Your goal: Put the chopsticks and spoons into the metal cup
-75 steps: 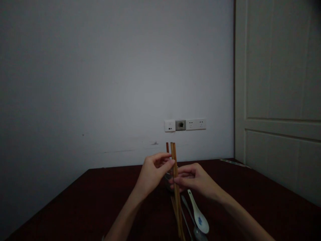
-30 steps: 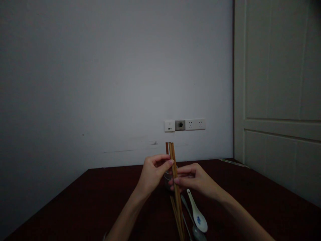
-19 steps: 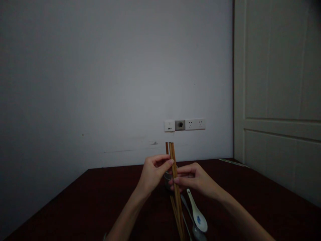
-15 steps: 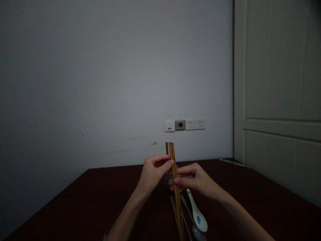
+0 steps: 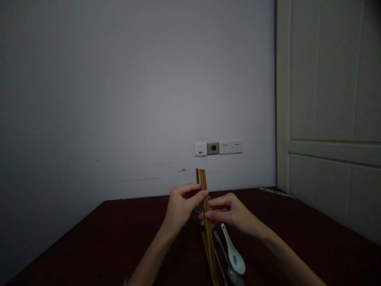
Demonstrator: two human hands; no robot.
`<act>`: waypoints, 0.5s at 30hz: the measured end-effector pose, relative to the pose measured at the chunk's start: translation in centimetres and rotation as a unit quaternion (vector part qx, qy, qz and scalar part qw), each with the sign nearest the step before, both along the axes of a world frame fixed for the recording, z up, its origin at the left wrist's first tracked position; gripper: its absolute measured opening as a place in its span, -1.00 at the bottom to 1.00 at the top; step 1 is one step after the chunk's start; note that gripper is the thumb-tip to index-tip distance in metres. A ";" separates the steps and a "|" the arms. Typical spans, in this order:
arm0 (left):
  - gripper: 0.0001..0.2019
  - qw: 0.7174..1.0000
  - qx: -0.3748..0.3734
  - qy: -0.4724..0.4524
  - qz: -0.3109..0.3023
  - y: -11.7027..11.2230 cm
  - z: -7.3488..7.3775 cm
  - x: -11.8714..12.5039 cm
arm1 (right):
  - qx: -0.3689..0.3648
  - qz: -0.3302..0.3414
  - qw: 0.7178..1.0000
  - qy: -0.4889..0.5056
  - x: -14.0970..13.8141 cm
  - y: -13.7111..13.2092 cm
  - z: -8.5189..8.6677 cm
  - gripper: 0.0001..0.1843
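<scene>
Both my hands hold a small bundle of wooden chopsticks (image 5: 208, 232) above the table, the sticks tilted with their upper ends toward the wall. My left hand (image 5: 183, 202) pinches them near the top between thumb and fingers. Lower down, my right hand (image 5: 228, 210) closes on the same sticks from the right. Behind the hands stands a clear glass (image 5: 197, 214), mostly hidden, with another chopstick (image 5: 197, 175) rising above it. Below the bundle, more chopsticks (image 5: 206, 252) lie on the table. Beside them rest a white ceramic spoon (image 5: 234, 254) with a blue mark and a metal spoon (image 5: 235, 277).
The dark red table (image 5: 125, 238) meets a pale wall (image 5: 149, 99) at the back. Sockets and a switch (image 5: 218, 147) sit low on that wall. A cream panelled door (image 5: 330, 119) stands at the right, and a thin strip (image 5: 276, 192) lies at the back right edge.
The upper ends of the held chopsticks have shifted very slightly to the left and closer together. Both hands keep nearly the same places and grips.
</scene>
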State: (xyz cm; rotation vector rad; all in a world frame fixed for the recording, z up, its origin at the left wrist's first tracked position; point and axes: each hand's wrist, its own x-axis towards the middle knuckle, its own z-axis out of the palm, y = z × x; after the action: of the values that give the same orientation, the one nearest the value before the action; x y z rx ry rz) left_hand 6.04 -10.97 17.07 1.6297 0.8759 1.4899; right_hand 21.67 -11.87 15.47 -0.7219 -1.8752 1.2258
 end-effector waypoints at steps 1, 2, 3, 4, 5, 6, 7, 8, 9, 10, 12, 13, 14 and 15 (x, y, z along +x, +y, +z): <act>-0.74 1.000 0.001 0.000 -0.001 0.0 0.0 0.0 | 0.000 -0.001 1.000 0.001 0.0 0.0 0.0 -0.70; -0.75 1.000 0.003 0.001 0.000 -0.1 0.1 0.0 | -0.001 -0.001 1.000 0.002 0.0 0.0 0.0 -0.70; -0.75 1.000 0.005 0.002 0.000 -0.1 0.1 0.0 | -0.001 -0.002 1.000 0.002 0.0 -0.1 0.0 -0.70; -0.75 1.000 0.007 0.003 0.001 -0.1 0.1 0.0 | 0.000 -0.003 1.000 0.001 0.0 -0.1 0.1 -0.70; -0.75 1.000 0.008 0.005 -0.001 -0.1 0.1 0.0 | 0.000 -0.004 1.000 -0.001 0.0 -0.1 0.1 -0.70; -0.74 1.000 0.009 0.007 -0.003 0.0 0.1 0.0 | 0.001 -0.005 1.000 -0.003 0.0 -0.1 0.1 -0.69; -0.74 1.000 0.009 0.009 -0.006 0.0 0.1 0.0 | 0.002 -0.006 1.000 -0.003 0.0 -0.1 0.1 -0.69; -0.73 1.000 0.008 0.010 -0.009 0.0 0.1 0.0 | 0.003 -0.006 1.000 -0.003 0.0 -0.1 0.2 -0.68; -0.73 1.000 0.008 0.010 -0.010 0.0 0.0 -0.1 | 0.003 -0.005 1.000 -0.002 0.0 -0.1 0.2 -0.68; -0.73 1.000 0.008 0.009 -0.010 0.0 0.0 -0.1 | 0.004 -0.003 1.000 0.000 0.0 -0.2 0.2 -0.68; -0.73 1.000 0.008 0.007 -0.010 0.0 0.0 -0.1 | 0.002 0.002 1.000 0.004 0.0 -0.2 0.2 -0.69; -0.73 1.000 0.008 0.006 -0.011 0.0 0.0 -0.1 | 0.001 0.003 1.000 0.005 0.0 -0.2 0.1 -0.69; -0.73 1.000 0.008 0.007 -0.011 0.0 0.0 -0.1 | -0.001 0.005 1.000 0.006 0.0 -0.2 0.1 -0.70; -0.74 1.000 0.009 0.007 -0.011 0.0 0.0 -0.1 | -0.002 0.006 1.000 0.006 0.0 -0.1 0.1 -0.70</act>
State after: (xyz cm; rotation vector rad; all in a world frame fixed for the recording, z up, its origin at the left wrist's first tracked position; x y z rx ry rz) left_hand 5.95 -11.00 17.10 1.6595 0.8511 1.4783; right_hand 21.69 -12.01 15.58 -0.7043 -1.8701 1.2394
